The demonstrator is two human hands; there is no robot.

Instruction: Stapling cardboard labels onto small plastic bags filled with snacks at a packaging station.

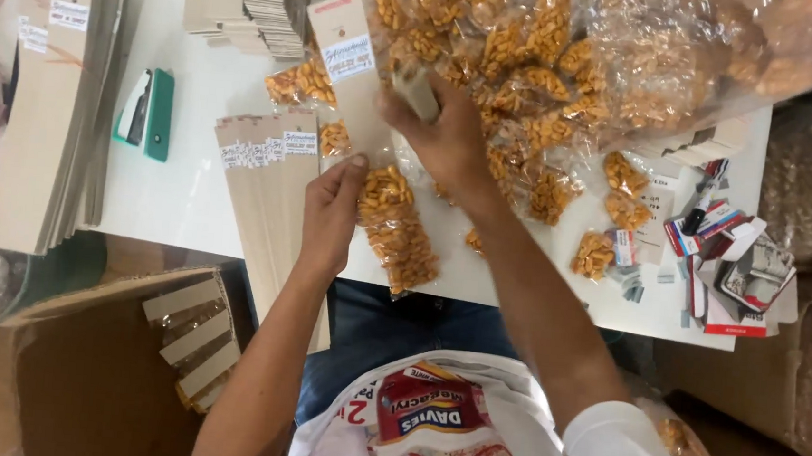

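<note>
one card strip (357, 82), two hands (331, 215)

Beside the flat white tabletop (189, 194)'s left edge sits a green-and-black plastic stapler (147, 113). Pale brown cardboard strips (270, 199) carry small white labels. Clear plastic packets hold orange-yellow snacks (396, 227). Red-and-white small boxes (736, 270) lie at its right edge.

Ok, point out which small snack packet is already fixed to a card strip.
The packet under the left hand, hanging from the labelled card strip; the others lie loose on the table.
</note>
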